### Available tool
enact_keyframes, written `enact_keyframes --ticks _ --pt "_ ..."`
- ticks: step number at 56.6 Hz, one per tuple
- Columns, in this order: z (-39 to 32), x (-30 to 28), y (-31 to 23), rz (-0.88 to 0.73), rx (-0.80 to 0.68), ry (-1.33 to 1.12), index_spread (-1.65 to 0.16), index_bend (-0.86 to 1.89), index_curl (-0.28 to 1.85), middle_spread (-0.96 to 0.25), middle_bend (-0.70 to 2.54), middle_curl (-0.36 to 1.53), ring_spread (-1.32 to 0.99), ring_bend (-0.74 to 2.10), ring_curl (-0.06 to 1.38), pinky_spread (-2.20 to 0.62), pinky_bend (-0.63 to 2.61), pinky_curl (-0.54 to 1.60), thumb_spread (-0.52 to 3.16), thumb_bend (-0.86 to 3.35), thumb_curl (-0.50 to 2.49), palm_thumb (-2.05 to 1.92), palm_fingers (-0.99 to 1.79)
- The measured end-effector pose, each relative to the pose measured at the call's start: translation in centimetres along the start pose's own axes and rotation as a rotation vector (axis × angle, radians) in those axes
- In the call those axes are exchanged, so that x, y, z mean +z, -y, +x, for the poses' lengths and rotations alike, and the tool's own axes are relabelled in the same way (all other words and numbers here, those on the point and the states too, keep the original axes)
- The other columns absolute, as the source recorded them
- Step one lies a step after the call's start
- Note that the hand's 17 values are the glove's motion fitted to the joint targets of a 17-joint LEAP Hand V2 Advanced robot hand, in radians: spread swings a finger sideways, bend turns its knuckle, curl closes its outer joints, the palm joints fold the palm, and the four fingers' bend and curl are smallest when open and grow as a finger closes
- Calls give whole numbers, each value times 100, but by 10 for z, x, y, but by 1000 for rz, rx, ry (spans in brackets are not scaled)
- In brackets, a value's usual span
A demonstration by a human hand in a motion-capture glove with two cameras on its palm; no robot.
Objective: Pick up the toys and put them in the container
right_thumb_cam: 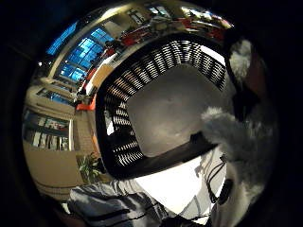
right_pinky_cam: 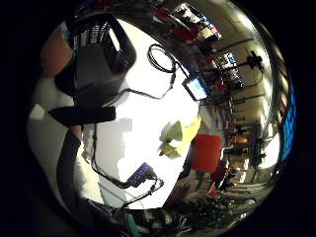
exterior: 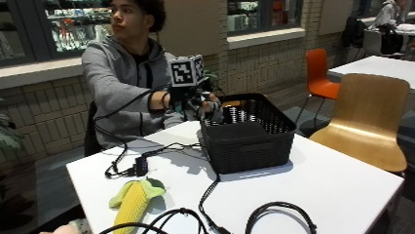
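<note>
In the outside view my gloved right hand (exterior: pixel 199 100) is raised over the back left corner of the black slatted basket (exterior: pixel 250 146). Its fingers curl round a grey-white fuzzy plush toy (exterior: pixel 216 113), which hangs just above the rim. The thumb side palm view shows that toy's fur (right_thumb_cam: pixel 241 137) close to the palm, with the basket (right_thumb_cam: pixel 118 142) and its bare grey floor below. A yellow and green corn plush (exterior: pixel 133 199) lies on the white table (exterior: pixel 337 185) near the front left; the little finger side palm view shows the corn plush (right_pinky_cam: pixel 178 136) too, beyond the basket (right_pinky_cam: pixel 94 39).
Black cables loop across the table, with a small black box (exterior: pixel 140 165) left of the basket. A wooden chair (exterior: pixel 366 117) stands at the table's right side and an orange chair (exterior: pixel 321 73) behind it. A bit of another soft toy (exterior: pixel 65 228) shows at the front left corner.
</note>
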State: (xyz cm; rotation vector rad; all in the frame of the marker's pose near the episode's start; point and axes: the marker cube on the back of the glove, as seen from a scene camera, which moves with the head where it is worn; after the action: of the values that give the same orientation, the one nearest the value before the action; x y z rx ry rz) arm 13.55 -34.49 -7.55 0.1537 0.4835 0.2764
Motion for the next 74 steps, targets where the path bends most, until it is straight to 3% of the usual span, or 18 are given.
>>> enact_keyframes --ticks 13,28,32,33,35,38,43,56,74 --pt "-45 -10 21 1 -89 -36 -25 80 109 -26 58 28 -30 99 57 -41 126 49 51 24 98 83 66" --pt "-43 -13 37 -44 -46 29 -26 78 117 -26 55 34 -31 99 60 -41 129 50 44 22 105 82 59" --pt "-48 -12 34 -147 -71 78 -26 69 116 -19 30 28 -23 85 58 -38 144 54 64 21 102 75 19" --pt "-48 -12 34 -167 -75 83 -26 70 113 -17 20 26 -20 68 55 -32 144 54 73 17 98 66 -16" --pt "-48 -12 33 -187 -79 78 -27 48 103 -13 19 27 -15 50 53 -23 146 55 84 7 91 50 -49" --pt "-45 -11 34 -179 -73 65 -29 19 91 -10 13 26 -10 32 44 -15 143 51 93 -4 82 35 -58" --pt "-40 -13 31 -158 -84 113 -32 6 73 -6 4 22 -6 17 35 -6 139 47 104 -6 72 23 -49" --pt "8 -22 9 -163 6 101 -32 11 52 -5 1 13 -1 18 32 3 132 42 118 -2 55 13 -38" --pt "191 -14 -75 -158 460 122 -31 13 39 -4 4 9 0 15 31 5 126 37 122 -2 44 10 -34"
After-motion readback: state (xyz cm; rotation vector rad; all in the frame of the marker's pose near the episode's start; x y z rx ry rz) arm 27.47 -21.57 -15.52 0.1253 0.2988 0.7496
